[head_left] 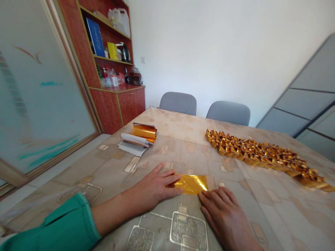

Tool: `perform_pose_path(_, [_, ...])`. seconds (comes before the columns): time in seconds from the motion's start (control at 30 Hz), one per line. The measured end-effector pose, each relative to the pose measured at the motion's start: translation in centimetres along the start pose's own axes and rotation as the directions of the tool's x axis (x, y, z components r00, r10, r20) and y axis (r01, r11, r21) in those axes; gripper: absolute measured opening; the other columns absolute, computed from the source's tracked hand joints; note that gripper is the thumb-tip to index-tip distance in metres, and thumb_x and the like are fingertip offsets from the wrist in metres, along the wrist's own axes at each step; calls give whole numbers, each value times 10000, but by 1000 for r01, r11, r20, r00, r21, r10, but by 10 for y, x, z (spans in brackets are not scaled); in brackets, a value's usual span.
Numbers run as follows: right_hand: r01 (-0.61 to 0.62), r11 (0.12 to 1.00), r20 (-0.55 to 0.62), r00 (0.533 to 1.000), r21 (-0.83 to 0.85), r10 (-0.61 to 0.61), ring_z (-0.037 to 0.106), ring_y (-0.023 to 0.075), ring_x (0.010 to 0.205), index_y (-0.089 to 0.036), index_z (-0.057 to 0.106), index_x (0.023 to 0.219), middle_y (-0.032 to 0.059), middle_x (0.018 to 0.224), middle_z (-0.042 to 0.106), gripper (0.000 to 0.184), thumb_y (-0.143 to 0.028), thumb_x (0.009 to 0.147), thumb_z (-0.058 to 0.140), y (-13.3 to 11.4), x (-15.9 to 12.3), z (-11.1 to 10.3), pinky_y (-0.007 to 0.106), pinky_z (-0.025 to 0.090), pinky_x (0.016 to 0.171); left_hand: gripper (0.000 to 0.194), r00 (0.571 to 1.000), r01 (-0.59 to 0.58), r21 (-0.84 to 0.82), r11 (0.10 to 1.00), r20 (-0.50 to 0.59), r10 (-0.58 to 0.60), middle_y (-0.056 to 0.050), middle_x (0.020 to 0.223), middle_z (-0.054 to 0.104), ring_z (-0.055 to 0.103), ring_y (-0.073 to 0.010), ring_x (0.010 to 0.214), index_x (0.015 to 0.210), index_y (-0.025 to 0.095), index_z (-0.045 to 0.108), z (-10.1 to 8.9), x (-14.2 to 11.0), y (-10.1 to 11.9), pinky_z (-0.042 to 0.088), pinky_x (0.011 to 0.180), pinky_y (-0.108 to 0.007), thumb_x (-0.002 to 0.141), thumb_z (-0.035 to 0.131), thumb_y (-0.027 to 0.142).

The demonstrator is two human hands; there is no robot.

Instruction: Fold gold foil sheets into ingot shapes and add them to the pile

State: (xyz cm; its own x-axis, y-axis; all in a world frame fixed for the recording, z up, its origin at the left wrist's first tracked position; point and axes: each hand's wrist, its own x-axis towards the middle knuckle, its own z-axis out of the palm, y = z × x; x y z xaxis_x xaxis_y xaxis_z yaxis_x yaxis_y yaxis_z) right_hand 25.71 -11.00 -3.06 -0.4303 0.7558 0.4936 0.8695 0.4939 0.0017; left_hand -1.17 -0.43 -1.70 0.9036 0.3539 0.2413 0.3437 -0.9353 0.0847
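A flat rectangle of shiny gold foil paper (192, 183) lies on the patterned tablecloth in front of me. My left hand (161, 183) rests on its left end, fingers stretched out and partly spread. At the lower right corner, the fingertips of my right hand (222, 209) touch the foil paper; its fingers lie extended side by side, and the thumb is hard to make out. Beyond my left hand sits a loose stack of gold foil sheets (144, 132), with curled sheets showing white backs (133, 140) beside it.
Rows of folded gold foil pieces (251, 150) stretch across the table's right side. Two grey chairs (178, 103) stand behind the far edge. A red-brown cabinet (117, 104) with bottles and a kettle is at the back left, near a frosted glass door (44, 104).
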Motion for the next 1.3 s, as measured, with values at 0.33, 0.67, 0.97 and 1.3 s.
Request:
perform_pose_path(0.33, [-53, 998, 68, 996, 21, 51, 597, 219, 797, -237, 667, 877, 16, 816, 679, 260, -189, 996, 441, 1, -3, -13, 455, 382, 942, 305, 991, -109, -57, 992, -83, 104, -19, 1260, 688, 559, -203, 1254, 1254, 259, 604, -9, -20, 6, 254, 1166, -449, 1019, 432, 170])
perform_pose_path(0.67, [-175, 953, 278, 955, 249, 103, 587, 244, 942, -229, 636, 1017, 36, 1036, 668, 191, -227, 840, 707, -30, 49, -4, 380, 484, 814, 129, 999, -33, 8, 999, -9, 33, -21, 868, 647, 574, -190, 777, 918, 189, 614, -9, 16, 19, 428, 694, -325, 961, 527, 275])
perform_pose_path(0.97, [-79, 991, 239, 970, 109, 52, 578, 256, 836, -214, 622, 888, 33, 896, 661, 84, -247, 884, 699, -23, 44, 12, 396, 468, 736, 129, 1000, -6, 10, 1000, 12, 6, -16, 863, 644, 568, -193, 782, 854, 186, 613, -4, 17, 18, 420, 685, -322, 929, 589, 287])
perform_pose_path(1.3, [19, 1000, 161, 987, -19, -16, 578, 240, 796, -210, 639, 871, 27, 863, 663, 113, -193, 843, 747, -28, 43, 21, 367, 450, 702, 133, 996, 34, -51, 998, 79, -30, -20, 934, 668, 583, -207, 850, 901, 195, 628, -17, 24, 19, 444, 719, -314, 897, 635, 329])
